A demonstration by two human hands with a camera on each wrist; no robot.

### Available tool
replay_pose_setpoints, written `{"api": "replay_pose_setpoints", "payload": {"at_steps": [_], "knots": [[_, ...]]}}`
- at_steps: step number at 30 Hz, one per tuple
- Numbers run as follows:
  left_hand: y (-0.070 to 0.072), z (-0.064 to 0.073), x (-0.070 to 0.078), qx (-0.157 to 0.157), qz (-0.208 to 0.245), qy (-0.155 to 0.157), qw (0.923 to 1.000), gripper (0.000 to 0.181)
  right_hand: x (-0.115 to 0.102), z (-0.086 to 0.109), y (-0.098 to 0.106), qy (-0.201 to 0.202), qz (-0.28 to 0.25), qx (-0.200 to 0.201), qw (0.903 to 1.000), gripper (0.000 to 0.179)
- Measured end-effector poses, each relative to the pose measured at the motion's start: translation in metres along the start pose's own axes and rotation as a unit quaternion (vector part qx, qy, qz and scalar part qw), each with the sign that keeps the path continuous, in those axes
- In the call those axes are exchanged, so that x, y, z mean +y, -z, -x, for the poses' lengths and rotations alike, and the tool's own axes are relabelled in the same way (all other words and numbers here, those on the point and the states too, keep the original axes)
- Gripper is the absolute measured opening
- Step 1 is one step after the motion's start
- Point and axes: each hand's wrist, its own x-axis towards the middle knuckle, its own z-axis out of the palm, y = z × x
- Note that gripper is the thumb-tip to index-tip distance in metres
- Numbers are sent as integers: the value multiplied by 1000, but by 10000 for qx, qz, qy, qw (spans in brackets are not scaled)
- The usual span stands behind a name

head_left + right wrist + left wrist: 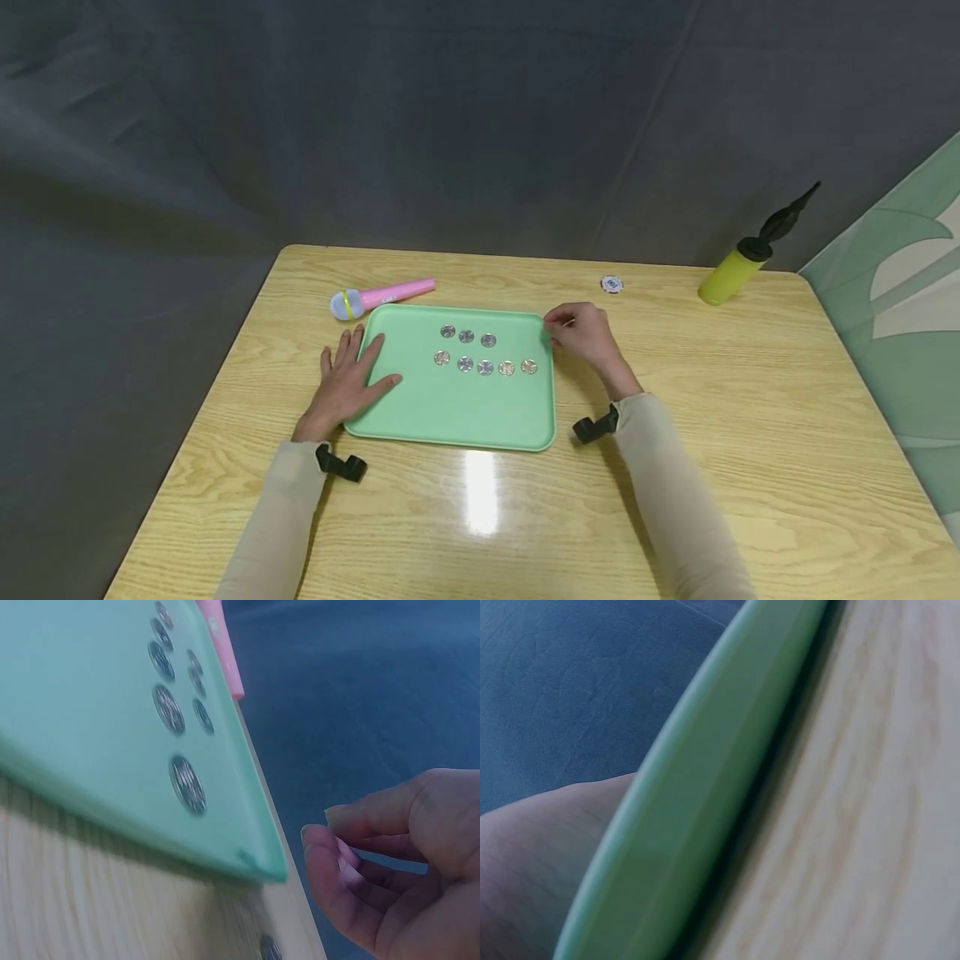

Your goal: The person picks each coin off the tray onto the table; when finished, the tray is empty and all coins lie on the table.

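Note:
In the head view my left hand point(347, 385) lies spread over the left edge of a light green tray point(450, 417), thumb reaching inside. On the tray lie silvery coins: a back row of three, one of them a coin point(467, 337) in the middle, and a front row of several, ending in a coin point(529, 367) at the right. My right hand point(585, 333) is at the tray's right rim, fingers curled. In the right wrist view the right hand point(405, 862) has thumb and fingertips close together, with no object visible between them. The left wrist view shows mostly the tray's side point(682, 795).
A pink toy microphone point(390, 293) lies behind the tray's left corner. Farther right are a white and dark poker chip point(612, 284) and a yellow-green hand pump point(727, 277) with a black nozzle. A dark curtain point(480, 125) hangs behind the wooden table point(750, 433).

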Motion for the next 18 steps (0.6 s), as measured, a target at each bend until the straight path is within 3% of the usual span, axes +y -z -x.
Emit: {"api": "replay_pose_setpoints", "payload": {"at_steps": [18], "knots": [[0, -1, 0, -13, 38, 6, 10000, 84, -19, -11, -38, 175, 79, -357, 9992, 15]]}}
